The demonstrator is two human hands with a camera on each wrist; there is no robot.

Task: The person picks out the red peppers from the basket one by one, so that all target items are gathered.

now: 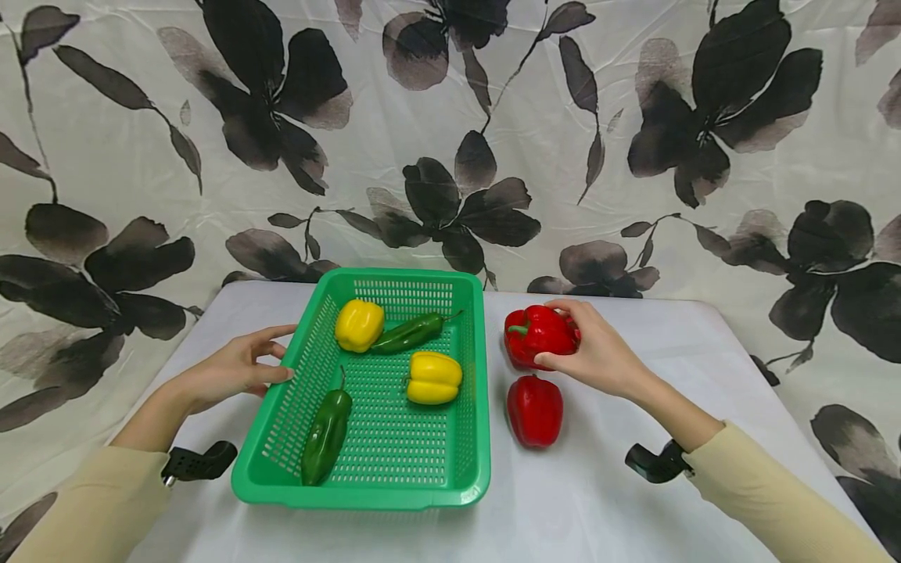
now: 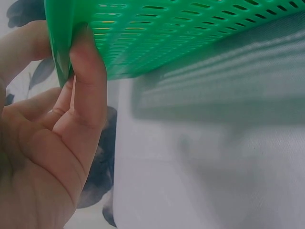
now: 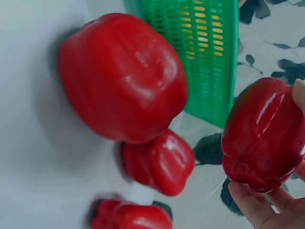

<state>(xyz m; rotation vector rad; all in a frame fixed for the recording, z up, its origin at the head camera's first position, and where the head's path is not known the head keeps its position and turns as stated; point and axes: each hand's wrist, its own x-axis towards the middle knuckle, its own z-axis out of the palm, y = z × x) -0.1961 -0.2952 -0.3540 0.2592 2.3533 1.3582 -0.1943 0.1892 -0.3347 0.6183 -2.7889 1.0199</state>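
Observation:
My right hand grips a red bell pepper, which the right wrist view shows raised off the table, the fingers round one side. In that view several more red peppers lie on the cloth, the nearest a large red bell pepper; the head view shows this one in front, with the others mostly hidden behind the held pepper. To the left is a green plastic basket, its left rim pinched between the thumb and fingers of my left hand. The left wrist view shows the thumb against the basket's outer wall.
In the basket are two yellow bell peppers and two long green peppers. A white cloth covers the table. Behind it hangs a floral curtain.

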